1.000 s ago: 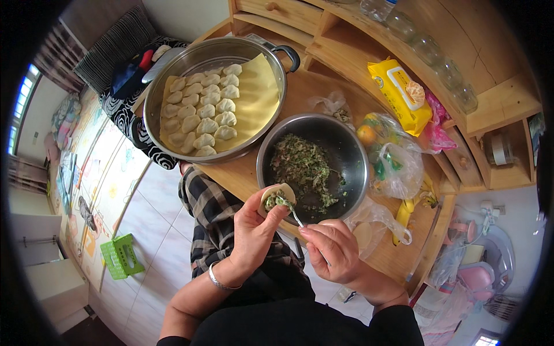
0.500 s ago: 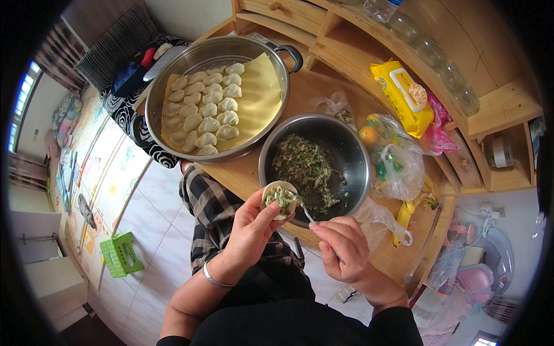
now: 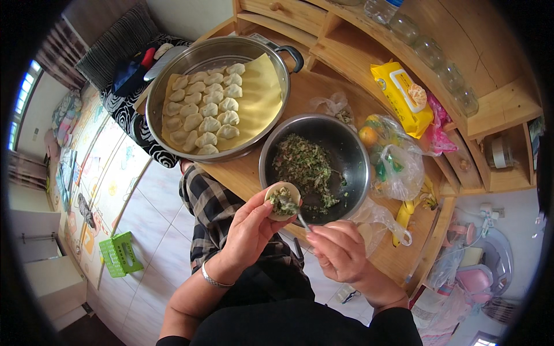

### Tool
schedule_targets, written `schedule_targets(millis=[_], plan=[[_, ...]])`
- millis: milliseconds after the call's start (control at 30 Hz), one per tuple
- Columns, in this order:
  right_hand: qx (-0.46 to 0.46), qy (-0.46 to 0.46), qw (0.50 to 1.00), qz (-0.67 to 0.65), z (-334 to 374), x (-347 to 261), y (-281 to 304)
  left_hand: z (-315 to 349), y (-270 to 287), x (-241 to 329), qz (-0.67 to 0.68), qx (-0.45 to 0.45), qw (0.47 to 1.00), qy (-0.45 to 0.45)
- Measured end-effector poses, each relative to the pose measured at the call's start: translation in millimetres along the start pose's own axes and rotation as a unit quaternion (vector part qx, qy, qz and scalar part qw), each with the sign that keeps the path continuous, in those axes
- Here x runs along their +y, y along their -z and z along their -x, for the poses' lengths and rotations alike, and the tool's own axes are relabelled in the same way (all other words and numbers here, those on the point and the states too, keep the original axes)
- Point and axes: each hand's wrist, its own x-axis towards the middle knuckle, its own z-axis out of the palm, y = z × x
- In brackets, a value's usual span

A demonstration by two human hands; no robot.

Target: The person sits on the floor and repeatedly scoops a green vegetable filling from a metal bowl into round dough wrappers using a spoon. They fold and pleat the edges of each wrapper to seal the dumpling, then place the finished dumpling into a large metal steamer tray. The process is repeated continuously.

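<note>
My left hand [image 3: 249, 228] is closed around the edge of a round dumpling wrapper [image 3: 294, 192], held up with green-flecked filling [image 3: 282, 202] heaped in it. My right hand [image 3: 340, 247] grips a thin metal spoon [image 3: 304, 223], whose tip reaches into the filling at the wrapper's right side. Just beyond both hands stands a steel mixing bowl [image 3: 353, 164], with chopped filling [image 3: 306, 167] mostly in its left part. To the upper left, a large steel steamer pot [image 3: 283, 112] holds several rows of folded dumplings [image 3: 210, 109] on a yellow liner [image 3: 258, 86].
Right of the bowl lie a plastic bag of fruit [image 3: 398, 167], bananas [image 3: 405, 219] and a yellow wipes pack [image 3: 401, 101] with a peeled mandarin on it. Wooden shelving [image 3: 352, 49] borders the table's far side. A green plastic stool [image 3: 120, 255] is on the floor at left.
My left hand has tilted the wrapper slightly and shifted it a little right. The spoon tip has moved lower on the filling, and my right hand has turned slightly.
</note>
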Motion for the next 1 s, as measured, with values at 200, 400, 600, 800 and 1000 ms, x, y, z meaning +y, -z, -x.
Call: schedule_targets(millis=[200, 400, 600, 800, 1000], plan=[[-0.017, 0.017, 0.999, 0.027, -1.9, 0.4, 0.4, 1.5, 1.6, -2.3, -0.031, 0.006, 1.000, -0.005], [-0.045, 0.058, 0.993, 0.091, -0.5, -4.4, -2.0, 4.5, -0.4, 0.3, -0.048, 0.004, 0.999, -0.005], [-0.023, 0.039, 0.995, 0.088, 0.2, 0.3, 2.1, 4.1, 2.5, 3.9, -0.004, -0.020, 1.000, 0.000], [-0.045, 0.032, 0.995, 0.081, 0.8, 0.4, -3.6, 5.5, -1.2, 1.5, -0.033, -0.001, 0.999, -0.018], [-0.008, 0.004, 0.999, 0.045, 2.4, 3.5, 0.0, 5.0, 7.4, -1.8, -0.027, 0.016, 0.999, -0.010]])
